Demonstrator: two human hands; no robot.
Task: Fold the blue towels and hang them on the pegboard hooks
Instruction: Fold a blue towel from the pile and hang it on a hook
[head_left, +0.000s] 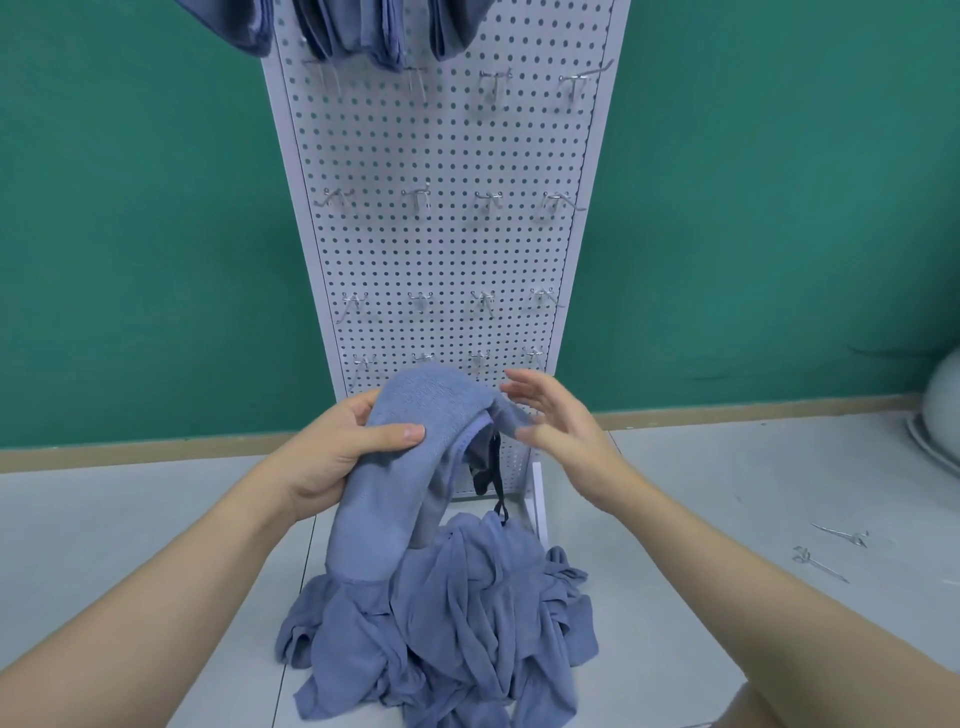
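A white pegboard (441, 249) stands against a green wall (145, 234), folded blue towels (353, 31) hanging at its top. Below lies a heap of blue towels (447, 623). The left hand (337, 447) grips 1 raised towel (410, 457) — thumb on top; the right hand (556, 415) hovers beside it, fingers spread, barely touching. No writing is legible.

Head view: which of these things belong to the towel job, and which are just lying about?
Job:
- towel gripped by left hand
- right hand, open beside it
- towel pile
- pegboard, its hooks
- hung towels

Lying about:
- loose hooks on floor
- grey object, right edge
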